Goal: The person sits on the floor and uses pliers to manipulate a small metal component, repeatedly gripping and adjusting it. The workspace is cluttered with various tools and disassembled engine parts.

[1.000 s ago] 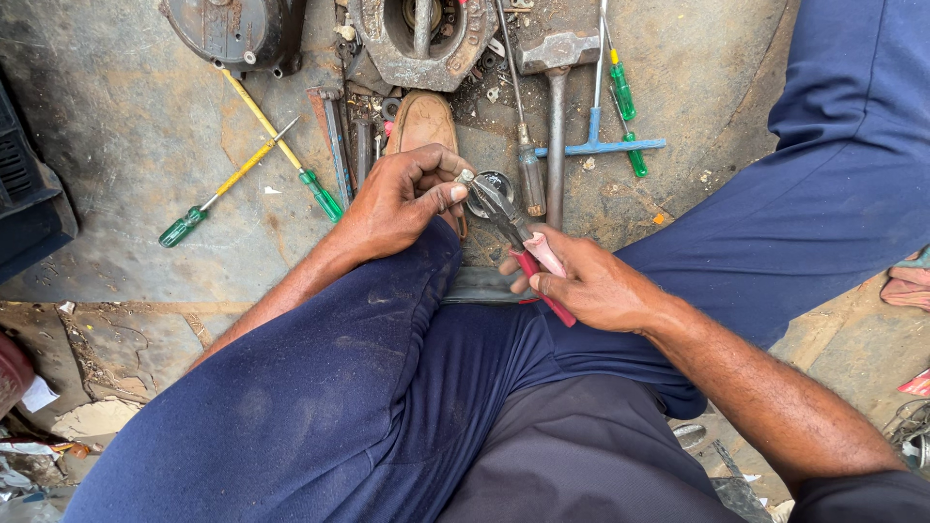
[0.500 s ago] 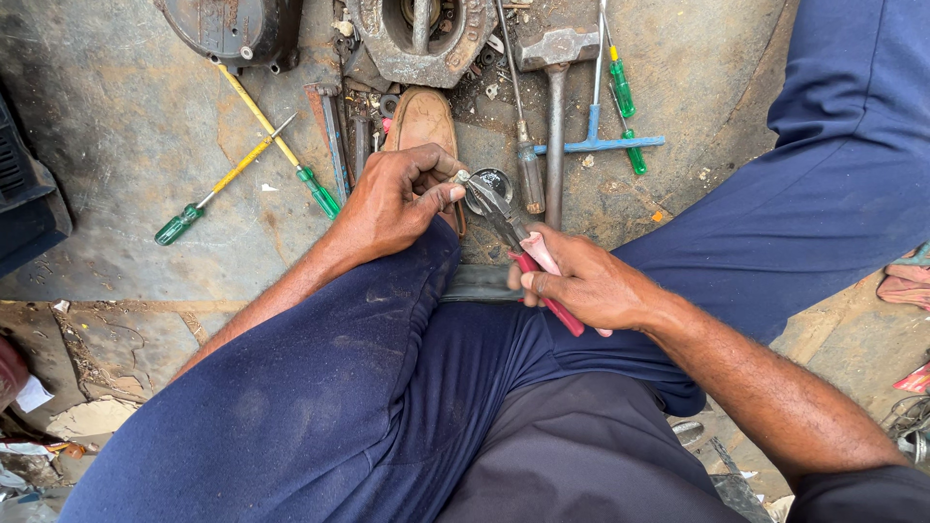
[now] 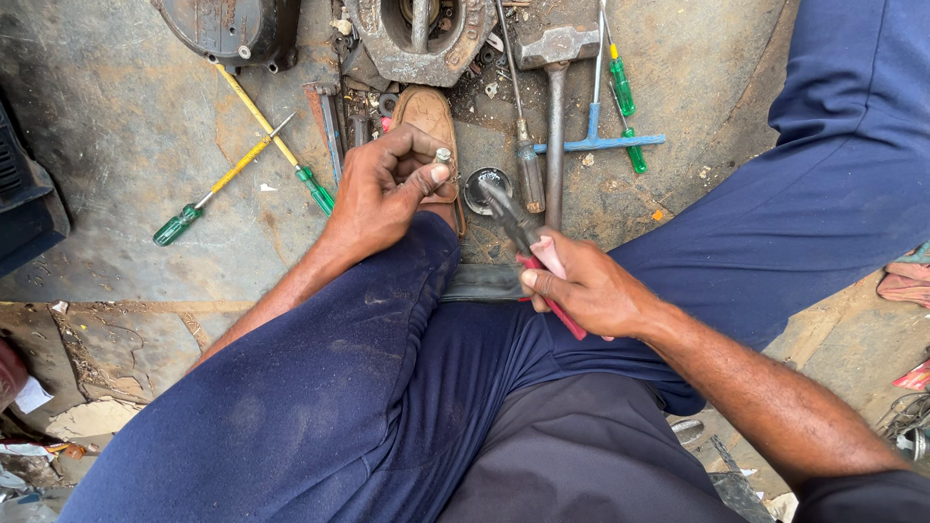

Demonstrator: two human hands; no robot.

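Tools crowd the concrete floor (image 3: pixel 126 145) ahead: two screwdrivers (image 3: pixel 242 160) on the left, a hammer (image 3: pixel 554 87) and a blue T-wrench (image 3: pixel 596 140) on the right, leaving only a narrow bare strip around a small round cap (image 3: pixel 484 186). Open floor lies wide to the left. A dark cover (image 3: pixel 237 29) and a metal housing (image 3: pixel 421 39) are cut off by the top edge. The shoe (image 3: pixel 426 116) is half hidden behind the left hand (image 3: pixel 383 189). That hand's fingers are curled, thumb and forefinger pinching a small metal piece (image 3: pixel 444 155), too small to identify. The right hand (image 3: pixel 581 286) is clenched on red-handled pliers (image 3: pixel 523 242), whose nose points at the cap; whether the jaws meet is unclear.
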